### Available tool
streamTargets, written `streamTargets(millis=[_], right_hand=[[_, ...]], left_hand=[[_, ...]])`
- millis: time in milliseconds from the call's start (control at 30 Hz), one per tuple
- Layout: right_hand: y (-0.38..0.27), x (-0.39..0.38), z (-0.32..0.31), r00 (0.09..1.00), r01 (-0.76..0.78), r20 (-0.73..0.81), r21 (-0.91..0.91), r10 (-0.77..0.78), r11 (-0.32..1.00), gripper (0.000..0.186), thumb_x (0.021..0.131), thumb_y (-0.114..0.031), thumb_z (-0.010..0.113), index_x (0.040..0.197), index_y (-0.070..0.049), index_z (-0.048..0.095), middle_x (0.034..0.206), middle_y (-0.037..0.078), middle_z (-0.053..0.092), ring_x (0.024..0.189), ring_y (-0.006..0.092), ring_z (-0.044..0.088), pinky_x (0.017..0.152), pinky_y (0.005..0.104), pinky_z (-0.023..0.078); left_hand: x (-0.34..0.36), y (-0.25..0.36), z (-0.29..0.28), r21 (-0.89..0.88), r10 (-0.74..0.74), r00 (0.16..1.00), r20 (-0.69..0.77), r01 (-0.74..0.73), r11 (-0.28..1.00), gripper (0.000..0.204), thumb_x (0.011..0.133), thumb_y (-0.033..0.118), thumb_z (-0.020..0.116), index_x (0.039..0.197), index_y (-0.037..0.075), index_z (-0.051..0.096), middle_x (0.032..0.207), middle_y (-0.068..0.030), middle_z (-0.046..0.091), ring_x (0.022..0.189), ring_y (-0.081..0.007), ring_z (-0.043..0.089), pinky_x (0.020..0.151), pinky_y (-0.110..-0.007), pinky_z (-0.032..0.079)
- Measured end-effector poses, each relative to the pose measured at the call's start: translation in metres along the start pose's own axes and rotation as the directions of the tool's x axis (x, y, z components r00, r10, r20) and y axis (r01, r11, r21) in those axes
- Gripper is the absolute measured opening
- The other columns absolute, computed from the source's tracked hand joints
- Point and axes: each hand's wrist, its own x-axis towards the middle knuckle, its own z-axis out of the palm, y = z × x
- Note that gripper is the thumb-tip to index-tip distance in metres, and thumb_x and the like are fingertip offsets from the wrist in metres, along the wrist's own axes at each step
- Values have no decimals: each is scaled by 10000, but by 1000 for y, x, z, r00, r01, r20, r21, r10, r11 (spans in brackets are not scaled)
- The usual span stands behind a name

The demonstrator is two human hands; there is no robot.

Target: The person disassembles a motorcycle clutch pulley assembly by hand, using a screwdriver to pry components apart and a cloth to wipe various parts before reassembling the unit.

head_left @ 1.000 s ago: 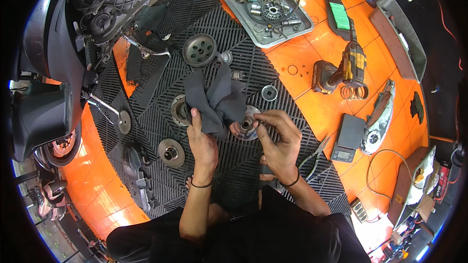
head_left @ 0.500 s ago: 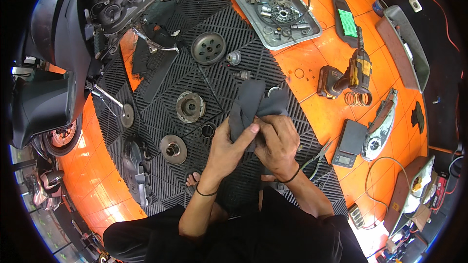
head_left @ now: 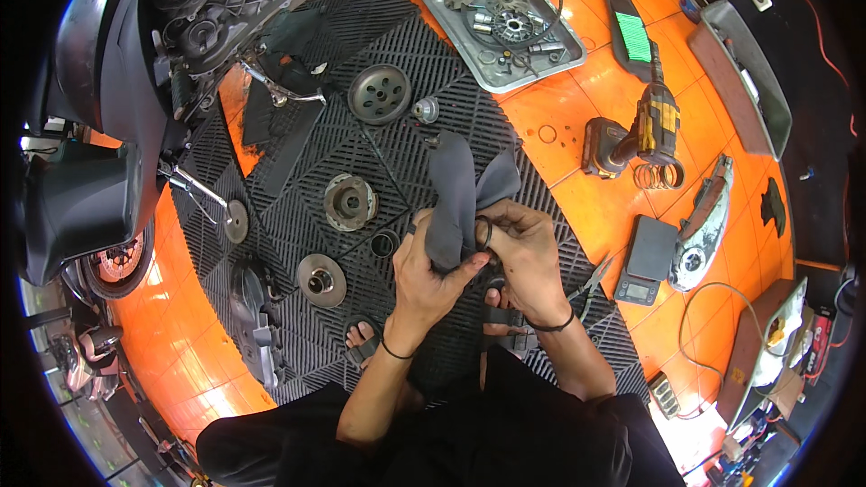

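Note:
My left hand [head_left: 420, 278] is wrapped round a dark grey cloth [head_left: 453, 185], its thumb pointing toward my other hand. The cloth stands up in two loose flaps above my fingers. My right hand [head_left: 528, 260] pinches a small dark ring [head_left: 488, 233] against the cloth's edge; part of the ring is hidden by fingers and fabric. On the black mat to the left lie a round clutch-like part [head_left: 350, 202], a flanged metal disc [head_left: 321, 280] and a short dark sleeve [head_left: 384, 243]. Farther off is a clutch bell [head_left: 379, 95] beside a small metal fitting [head_left: 425, 109].
A scooter [head_left: 135, 81] fills the far left. A metal tray [head_left: 494, 79] of parts, a cordless drill [head_left: 657, 122], a coil spring [head_left: 658, 176], a scale [head_left: 649, 252] and pliers [head_left: 595, 284] lie to the right. My sandalled feet [head_left: 363, 343] are below my hands.
The cloth has shifted within my hands and its flaps have opened apart. The dark ring now shows at my right fingertips. The view has shifted slightly, with more of my feet visible.

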Motion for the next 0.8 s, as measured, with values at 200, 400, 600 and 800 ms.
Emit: streamTargets(millis=[200,400,600,800], right_hand=[[8,2,-14,927,-362,173,181,333,914,168,943,-107,680,1029,32,719,835,43,700,678,81,623,456,217,412],[1,11,-37,996,-26,79,-118,36,993,136,952,-86,691,1030,17,732,970,79,765,815,117,681,708,270,549],[14,145,-148,809,99,15,-989,-587,110,135,821,-99,738,895,14,737,856,219,733,826,387,730,732,442,579],[32,242,-194,942,30,93,-980,-322,-196,175,801,-137,770,913,-10,725,926,237,723,924,431,711,793,517,575]], left_hand=[[1,-14,-8,47,77,993,91,-82,996,692,722,343,942,1205,-49,641,1118,-199,683,959,-373,702,815,-410,574],[-13,-55,-25,68,-73,996,-47,76,995,497,873,246,829,1214,-65,644,1061,-206,699,920,-330,693,848,-401,537],[-1,-65,-22,-96,-232,956,-178,217,971,408,932,213,761,1200,-72,648,1019,-180,713,936,-256,678,861,-359,508],[-3,-70,-26,2,-258,956,-142,261,965,373,917,203,769,1164,-57,665,1004,-186,725,929,-269,692,864,-370,518]])
